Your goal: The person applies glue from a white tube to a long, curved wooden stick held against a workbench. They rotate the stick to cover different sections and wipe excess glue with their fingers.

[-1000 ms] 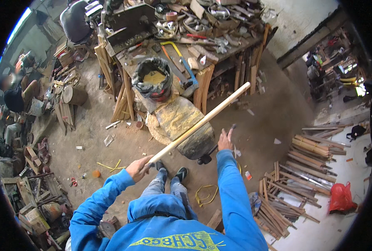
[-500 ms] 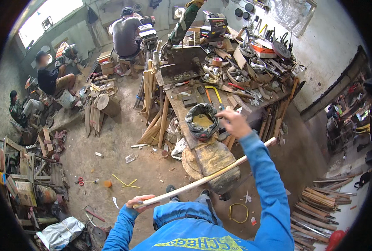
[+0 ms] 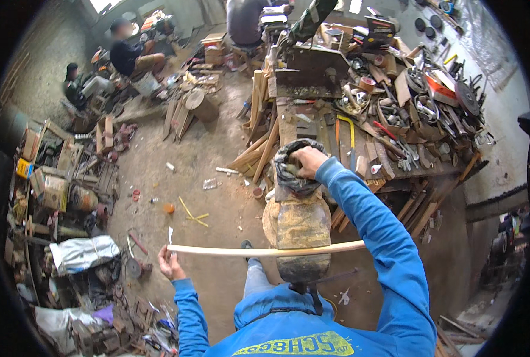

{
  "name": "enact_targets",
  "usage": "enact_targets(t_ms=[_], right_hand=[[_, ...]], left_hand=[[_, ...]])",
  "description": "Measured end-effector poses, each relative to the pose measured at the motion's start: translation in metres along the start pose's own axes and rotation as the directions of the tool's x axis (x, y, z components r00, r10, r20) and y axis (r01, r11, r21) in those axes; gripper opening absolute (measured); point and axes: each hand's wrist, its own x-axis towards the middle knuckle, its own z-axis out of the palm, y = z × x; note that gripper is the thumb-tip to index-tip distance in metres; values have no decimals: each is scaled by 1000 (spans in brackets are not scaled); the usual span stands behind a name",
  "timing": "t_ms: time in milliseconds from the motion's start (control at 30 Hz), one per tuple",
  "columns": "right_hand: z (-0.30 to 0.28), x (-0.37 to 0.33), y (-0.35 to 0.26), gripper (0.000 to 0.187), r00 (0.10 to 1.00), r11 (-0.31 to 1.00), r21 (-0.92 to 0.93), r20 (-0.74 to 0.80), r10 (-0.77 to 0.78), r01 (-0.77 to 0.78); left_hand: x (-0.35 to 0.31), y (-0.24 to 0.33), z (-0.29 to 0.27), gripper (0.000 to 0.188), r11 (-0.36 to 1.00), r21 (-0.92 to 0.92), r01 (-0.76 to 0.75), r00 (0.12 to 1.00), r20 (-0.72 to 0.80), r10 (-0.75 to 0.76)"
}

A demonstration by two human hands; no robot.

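Note:
My left hand [image 3: 171,265] is closed on the left end of a long pale wooden strip [image 3: 226,251]. The strip lies crosswise over the near part of a rounded block [image 3: 304,238] dusted with yellowish powder. Its right end passes beneath my right forearm. Farther up, my right hand [image 3: 308,162] reaches down into the mouth of a dark, crumpled bag [image 3: 284,178]. Those fingers are curled, with their tips hidden inside, so what they grip does not show. In the earlier picture, yellowish powder was visible in the bag.
Beyond the bag, a cluttered workbench [image 3: 321,128] carries tools, including a yellow-framed hacksaw [image 3: 352,140]. Wood scraps lean at its left side [image 3: 259,113]. Yellow strips [image 3: 192,214] lie on the floor. Wood and sacks [image 3: 86,254] crowd the left. Several people sit at the back.
My right hand has gone from beside the bag into its mouth. The strip has swung from slanted to nearly level, its left end raised by my left hand. The view has shifted.

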Motion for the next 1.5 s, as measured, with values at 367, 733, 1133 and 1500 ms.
enact_targets(t_ms=[367,733,1133,1500], right_hand=[[-88,-24,0,40,996,904,417,-36,-85,93],[-87,-41,-14,21,976,830,515,-142,-162,213],[2,4,-6,22,875,744,657,-284,392,-120],[7,-8,-2,32,981,966,-174,12,195,-189]], left_hand=[[-63,220,224,37,727,-209,-654,460,653,602],[-54,216,317,47,918,-390,75,302,886,352],[-105,164,427,29,948,-168,-270,954,87,287],[-19,338,360,53,780,-610,-138,608,570,553]])
